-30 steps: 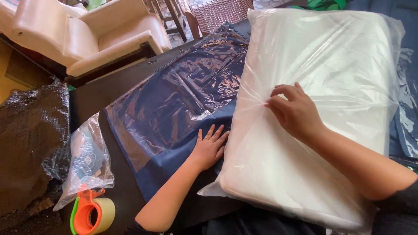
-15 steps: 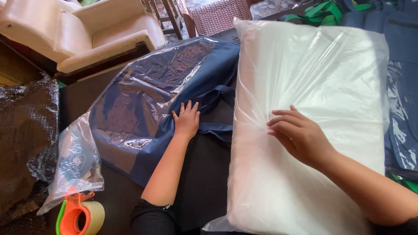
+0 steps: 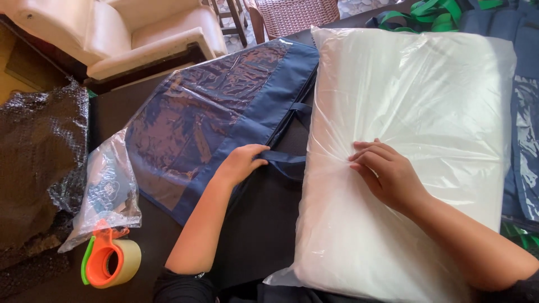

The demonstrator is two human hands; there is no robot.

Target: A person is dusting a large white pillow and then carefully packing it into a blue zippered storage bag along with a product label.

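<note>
Item 1, nearest, at 7 o'clock: tape dispenser (image 3: 106, 262), orange with a green edge, carrying a clear roll, lying on the dark worktop (image 3: 112, 120).

Item 2, just beyond it: small clear plastic bag (image 3: 108, 188), crumpled, with a dark bubble-wrap bundle (image 3: 39, 163) beside it at 9 o'clock.

Item 3, centre: left hand (image 3: 242, 163), fingers curled and pinching the strap of the navy storage bag (image 3: 224, 118) where the strap met the bag's edge. The bag lay flat at 11 o'clock, its clear window panel facing up.

Item 4, at 3 o'clock: right hand (image 3: 387, 174), fingers pressed together and gathering a pinch of the film on the white pillow in clear wrap (image 3: 410, 112). The pillow lay lengthwise beside the bag, touching its strap side.

Item 5, farthest, at 12 o'clock: cream armchair (image 3: 140, 33), wicker seat, green straps, more navy bags.

Step, as judged: bag being opened or drawn alongside the pillow. Next move likely called for lifting the bag's edge while keeping the pillow steady.
</note>
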